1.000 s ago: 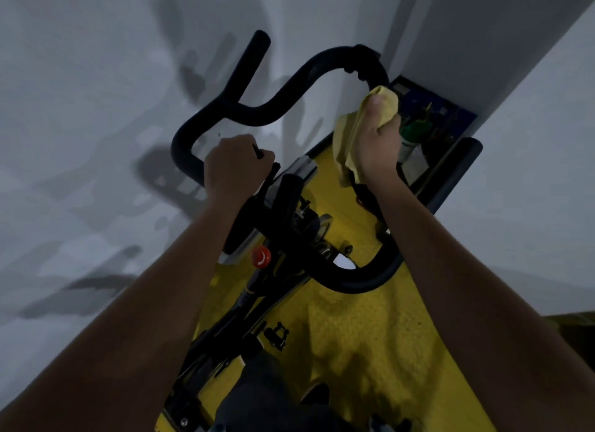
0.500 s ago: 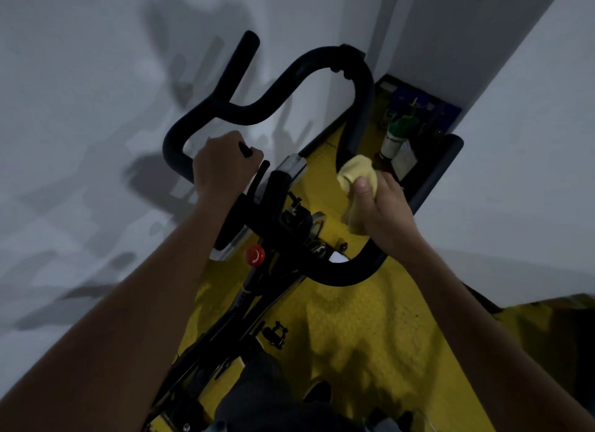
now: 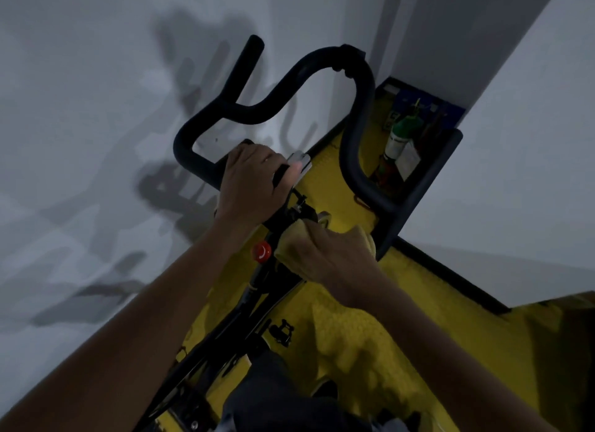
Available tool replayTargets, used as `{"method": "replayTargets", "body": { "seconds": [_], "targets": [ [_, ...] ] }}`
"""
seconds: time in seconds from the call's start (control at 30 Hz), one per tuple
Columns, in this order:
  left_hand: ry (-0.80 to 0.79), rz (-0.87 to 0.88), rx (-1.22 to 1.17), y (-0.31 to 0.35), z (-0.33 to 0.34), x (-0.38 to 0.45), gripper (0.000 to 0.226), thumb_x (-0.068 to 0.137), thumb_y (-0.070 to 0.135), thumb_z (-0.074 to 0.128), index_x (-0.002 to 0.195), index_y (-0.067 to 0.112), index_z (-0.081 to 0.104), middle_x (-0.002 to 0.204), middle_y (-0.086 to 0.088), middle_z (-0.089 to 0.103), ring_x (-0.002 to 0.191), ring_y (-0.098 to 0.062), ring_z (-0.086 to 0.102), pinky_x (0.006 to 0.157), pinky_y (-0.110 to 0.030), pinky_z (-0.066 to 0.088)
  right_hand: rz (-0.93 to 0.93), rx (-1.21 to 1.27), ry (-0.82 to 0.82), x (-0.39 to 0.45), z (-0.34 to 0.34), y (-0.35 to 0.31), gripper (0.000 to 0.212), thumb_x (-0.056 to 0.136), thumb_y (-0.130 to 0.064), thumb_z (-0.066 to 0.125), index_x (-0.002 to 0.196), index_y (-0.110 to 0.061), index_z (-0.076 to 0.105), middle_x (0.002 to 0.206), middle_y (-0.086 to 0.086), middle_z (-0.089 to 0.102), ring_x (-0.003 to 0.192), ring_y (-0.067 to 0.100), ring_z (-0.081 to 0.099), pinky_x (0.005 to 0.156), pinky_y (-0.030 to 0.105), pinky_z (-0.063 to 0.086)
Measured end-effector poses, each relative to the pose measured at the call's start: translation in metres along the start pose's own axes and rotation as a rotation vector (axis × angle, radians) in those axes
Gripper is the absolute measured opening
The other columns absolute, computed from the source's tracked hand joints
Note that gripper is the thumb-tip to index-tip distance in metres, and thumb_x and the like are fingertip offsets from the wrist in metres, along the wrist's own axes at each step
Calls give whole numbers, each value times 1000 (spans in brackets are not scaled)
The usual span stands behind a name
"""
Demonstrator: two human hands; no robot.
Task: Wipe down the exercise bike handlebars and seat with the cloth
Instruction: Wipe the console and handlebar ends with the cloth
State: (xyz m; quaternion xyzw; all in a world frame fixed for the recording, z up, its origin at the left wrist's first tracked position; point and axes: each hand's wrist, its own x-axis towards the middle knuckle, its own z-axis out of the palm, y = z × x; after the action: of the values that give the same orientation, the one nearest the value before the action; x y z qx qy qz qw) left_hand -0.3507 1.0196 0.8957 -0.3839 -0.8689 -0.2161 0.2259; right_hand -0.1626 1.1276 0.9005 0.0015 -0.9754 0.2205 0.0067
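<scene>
Since half a second ago my right hand has slid the cloth down off the right-hand loop of the handlebars and in toward the near centre of the bar, while my left hand has stayed on its grip.

From the head camera I see my right hand curled tight round the yellow cloth, bunched against the black bar just right of the red knob; a corner of cloth pokes out on the far right side of my fist. My left hand is wrapped round the left centre section of the handlebars, fingers closed over it, beside a small grey console. The two hands sit near each other but apart, left one farther, right one nearer.

Beyond them the handlebars curve away to the far side, one horn rising far left. Below lies a yellow floor mat. At far right a dark shelf against the wall holds a green-topped bottle. I cannot make out the seat; the near bottom edge is too dark to tell.
</scene>
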Motion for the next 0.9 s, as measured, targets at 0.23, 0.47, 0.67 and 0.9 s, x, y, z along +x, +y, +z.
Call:
{"method": "replayTargets", "body": {
  "seconds": [0.23, 0.47, 0.67, 0.9],
  "targets": [
    [-115, -103, -4, 4, -4, -4, 56, 99, 58, 39, 98, 9, 67, 64, -12, 65, 77, -29, 63, 98, -38, 42, 203, -121, 106, 12, 16, -6, 73, 92, -78, 17, 112, -19, 54, 81, -3, 62, 68, 19, 60, 62, 33, 36],
    [-226, -189, -12, 5, -6, -4, 55, 99, 61, 40, 109, 12, 62, 76, -9, 67, 68, -28, 62, 61, -31, 41, -83, -267, 118, -40, 14, 45, 67, 96, -67, 46, 137, -15, 52, 126, -1, 64, 116, 16, 56, 106, 33, 38],
    [-245, -209, 22, 11, -8, -3, 51, 101, 58, 38, 103, 13, 62, 69, -5, 61, 60, -23, 53, 57, -30, 34, 39, -320, 67, -15, 5, 16, 71, 94, -77, 31, 120, -15, 55, 98, -3, 68, 86, 15, 61, 77, 32, 43],
    [-231, -220, -8, 12, -9, -2, 48, 100, 56, 40, 99, 14, 63, 65, -1, 58, 56, -21, 52, 56, -29, 33, 185, -16, 61, 38, 19, -8, 68, 84, -85, 24, 100, -22, 45, 69, -9, 48, 58, 13, 50, 58, 39, 45]
  ]
}}
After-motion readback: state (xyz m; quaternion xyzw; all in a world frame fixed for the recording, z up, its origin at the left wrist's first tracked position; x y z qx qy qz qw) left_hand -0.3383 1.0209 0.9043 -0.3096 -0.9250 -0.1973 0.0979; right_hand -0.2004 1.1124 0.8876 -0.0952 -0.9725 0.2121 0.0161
